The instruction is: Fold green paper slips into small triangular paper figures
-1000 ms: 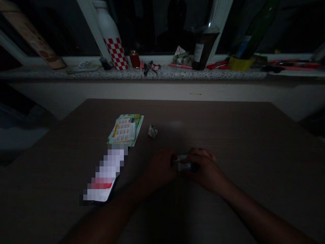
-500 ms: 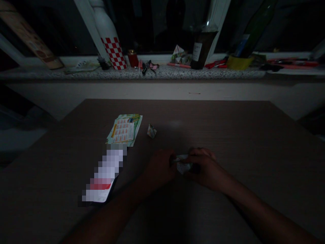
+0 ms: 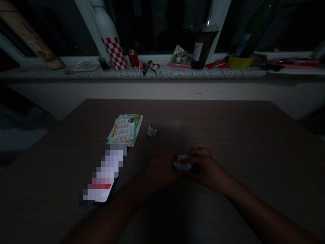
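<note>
The scene is very dark. My left hand [image 3: 161,167] and my right hand [image 3: 206,166] meet low over the brown table [image 3: 228,128], near its front middle. Both pinch a small pale piece of folded paper [image 3: 181,164] between their fingertips. A small folded paper shape [image 3: 152,130] lies on the table a little beyond my left hand. Farther left lies a stack of green printed calendar cards [image 3: 125,129], and below it a blurred white and red flat object [image 3: 104,176].
A stone window sill [image 3: 76,73] runs along the back. On it stand a white bottle with red checks [image 3: 109,37], a small red can [image 3: 133,58], a dark bottle [image 3: 201,45], a green bottle [image 3: 251,30] in a yellow holder, pens and paper scraps.
The paper between my fingers has been turned and pressed flatter. Both hands stay in the same spot.
</note>
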### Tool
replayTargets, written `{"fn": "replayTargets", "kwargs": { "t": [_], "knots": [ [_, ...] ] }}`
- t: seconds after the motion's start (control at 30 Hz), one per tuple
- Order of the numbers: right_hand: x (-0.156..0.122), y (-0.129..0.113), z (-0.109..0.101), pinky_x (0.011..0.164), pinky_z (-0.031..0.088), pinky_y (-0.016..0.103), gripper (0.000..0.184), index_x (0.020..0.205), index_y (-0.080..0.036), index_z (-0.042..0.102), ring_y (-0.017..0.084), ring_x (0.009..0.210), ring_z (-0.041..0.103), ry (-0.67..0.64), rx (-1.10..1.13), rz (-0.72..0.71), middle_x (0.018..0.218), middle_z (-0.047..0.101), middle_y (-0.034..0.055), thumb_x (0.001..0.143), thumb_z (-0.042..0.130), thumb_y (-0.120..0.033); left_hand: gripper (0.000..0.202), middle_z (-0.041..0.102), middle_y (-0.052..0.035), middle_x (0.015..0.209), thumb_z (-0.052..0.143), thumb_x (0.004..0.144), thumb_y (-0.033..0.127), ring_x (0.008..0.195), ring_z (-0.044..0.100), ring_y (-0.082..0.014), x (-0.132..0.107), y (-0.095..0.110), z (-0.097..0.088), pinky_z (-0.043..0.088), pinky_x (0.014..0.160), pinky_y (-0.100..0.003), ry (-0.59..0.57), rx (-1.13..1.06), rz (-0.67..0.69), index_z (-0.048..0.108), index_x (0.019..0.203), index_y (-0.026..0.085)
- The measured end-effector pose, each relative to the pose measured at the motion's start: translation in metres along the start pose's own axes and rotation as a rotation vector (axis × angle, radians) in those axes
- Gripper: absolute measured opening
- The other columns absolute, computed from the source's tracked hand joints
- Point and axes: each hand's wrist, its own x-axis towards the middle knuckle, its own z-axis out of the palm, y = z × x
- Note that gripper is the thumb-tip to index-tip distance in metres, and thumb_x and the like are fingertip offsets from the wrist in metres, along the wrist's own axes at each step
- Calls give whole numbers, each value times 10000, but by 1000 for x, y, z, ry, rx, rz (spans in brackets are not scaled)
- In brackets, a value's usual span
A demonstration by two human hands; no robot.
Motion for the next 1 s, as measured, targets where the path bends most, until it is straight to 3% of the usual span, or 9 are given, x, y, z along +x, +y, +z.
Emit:
{"fn": "replayTargets", "kwargs": {
  "t": [1.0],
  "knots": [
    [-1,1,0,907,308,422,419,1059,-373,683,234,972,565,-18,-5,10,980,637,5,668,759,-244,173,650,-65,887,640,695,230,837,602,-224,5,7,-6,432,708,-305,-65,-52,-112,612,852,163]
  ]
}}
